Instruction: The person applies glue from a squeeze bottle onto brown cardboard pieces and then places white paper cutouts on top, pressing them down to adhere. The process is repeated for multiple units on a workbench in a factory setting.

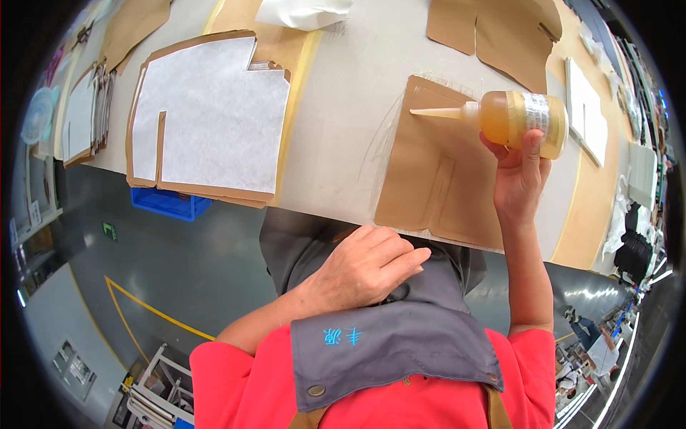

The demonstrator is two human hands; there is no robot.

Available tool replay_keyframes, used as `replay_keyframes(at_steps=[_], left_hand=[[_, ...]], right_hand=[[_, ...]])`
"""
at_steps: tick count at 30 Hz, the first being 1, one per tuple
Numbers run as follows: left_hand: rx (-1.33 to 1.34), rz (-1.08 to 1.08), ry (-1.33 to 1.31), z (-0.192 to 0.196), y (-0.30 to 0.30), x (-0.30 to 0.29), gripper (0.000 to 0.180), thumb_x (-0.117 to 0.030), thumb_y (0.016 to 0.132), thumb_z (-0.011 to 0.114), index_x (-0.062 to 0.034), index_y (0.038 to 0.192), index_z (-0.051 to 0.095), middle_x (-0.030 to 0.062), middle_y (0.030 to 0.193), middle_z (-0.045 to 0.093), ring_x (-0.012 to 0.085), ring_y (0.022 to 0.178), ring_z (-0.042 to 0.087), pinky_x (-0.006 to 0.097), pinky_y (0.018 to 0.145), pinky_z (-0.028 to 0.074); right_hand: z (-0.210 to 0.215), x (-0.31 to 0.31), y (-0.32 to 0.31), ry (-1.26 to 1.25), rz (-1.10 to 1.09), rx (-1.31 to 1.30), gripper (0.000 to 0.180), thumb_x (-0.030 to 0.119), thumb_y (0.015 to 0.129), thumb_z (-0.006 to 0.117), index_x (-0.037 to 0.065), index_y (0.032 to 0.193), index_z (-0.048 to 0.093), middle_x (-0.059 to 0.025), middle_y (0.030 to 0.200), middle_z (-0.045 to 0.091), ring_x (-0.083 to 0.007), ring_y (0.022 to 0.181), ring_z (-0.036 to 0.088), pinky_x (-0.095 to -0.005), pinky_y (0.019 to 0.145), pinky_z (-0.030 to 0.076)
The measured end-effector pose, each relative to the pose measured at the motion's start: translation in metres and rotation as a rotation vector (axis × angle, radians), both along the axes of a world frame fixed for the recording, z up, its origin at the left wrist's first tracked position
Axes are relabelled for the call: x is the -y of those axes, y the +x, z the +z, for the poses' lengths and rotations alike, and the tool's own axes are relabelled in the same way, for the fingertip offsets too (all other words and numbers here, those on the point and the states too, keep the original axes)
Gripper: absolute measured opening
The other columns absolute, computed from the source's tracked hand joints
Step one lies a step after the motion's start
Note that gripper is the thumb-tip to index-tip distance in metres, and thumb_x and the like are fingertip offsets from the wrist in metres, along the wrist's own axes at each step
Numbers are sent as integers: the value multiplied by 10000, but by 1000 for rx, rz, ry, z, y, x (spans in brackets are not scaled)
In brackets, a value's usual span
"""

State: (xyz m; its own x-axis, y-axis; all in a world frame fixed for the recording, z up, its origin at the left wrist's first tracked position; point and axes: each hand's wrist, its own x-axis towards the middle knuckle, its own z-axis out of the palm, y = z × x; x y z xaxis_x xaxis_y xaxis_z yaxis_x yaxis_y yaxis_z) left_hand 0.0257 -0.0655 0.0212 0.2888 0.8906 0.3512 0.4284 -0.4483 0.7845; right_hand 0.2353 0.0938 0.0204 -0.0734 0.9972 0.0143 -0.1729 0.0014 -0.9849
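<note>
My right hand [520, 164] is closed around a clear squeeze bottle [504, 118] of amber liquid, which lies nearly sideways with its long nozzle pointing left. The nozzle tip is over the upper left part of a brown cut sheet [411, 171], which lies on the table with a slit and crease in its lower middle. Whether the tip touches the sheet I cannot tell. Just off the table's near edge, my left hand [368, 266] is held in front of my grey apron [400, 343]. Its fingers are curled together and nothing shows in them; the palm is hidden.
Left on the table [336, 121] sits a stack of white-faced brown pieces [214, 114]. More brown pieces [493, 36] lie at the far right, and a white slotted piece [586, 111] beyond the bottle. A blue bin [171, 204] is below the table's near edge.
</note>
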Motion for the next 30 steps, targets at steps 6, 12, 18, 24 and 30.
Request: replay_keyframes(at_steps=[6, 12, 18, 24, 30], left_hand=[[-1, -1, 9, -1, 1, 3, 261, -98, 785, 770, -45, 1026, 685, 30, 828, 623, 186, 772, 606, 328, 681, 477], [20, 3, 25, 1, 1, 7, 310, -70, 755, 792, -52, 1047, 691, 31, 805, 624, 194, 747, 620, 328, 648, 472], [6, -2, 30, 3, 2, 12, 306, -71, 753, 795, -47, 1040, 693, 31, 807, 619, 197, 748, 613, 325, 638, 459], [3, 1, 28, 3, 3, 16, 307, -80, 743, 802, -49, 1031, 702, 26, 819, 623, 191, 756, 612, 325, 645, 461], [-17, 7, 31, 5, 1, 20, 304, -90, 740, 804, -49, 1025, 707, 24, 833, 634, 186, 752, 611, 324, 642, 461]], right_hand=[[0, 21, 6, -30, 64, 19, 498, 413, 1022, 518, 48, 1360, 495, -100, 1286, 604, -228, 1120, 640, -429, 897, 580], [2, 46, 6, -65, 59, 52, 582, 440, 1009, 530, 36, 1415, 428, -152, 1386, 543, -252, 1153, 622, -424, 876, 577], [7, 69, 5, -93, 85, -5, 713, 442, 944, 653, 30, 1451, 368, -182, 1407, 513, -267, 1239, 557, -415, 951, 523], [1, 89, 12, -57, 124, 88, 876, 574, 861, 684, 63, 1477, 327, -217, 1455, 464, -307, 1362, 453, -457, 1093, 414], [1, 98, 15, 107, 155, 284, 1017, 686, 729, 739, 52, 1441, 385, -209, 1417, 496, -311, 1331, 478, -448, 1087, 417]])
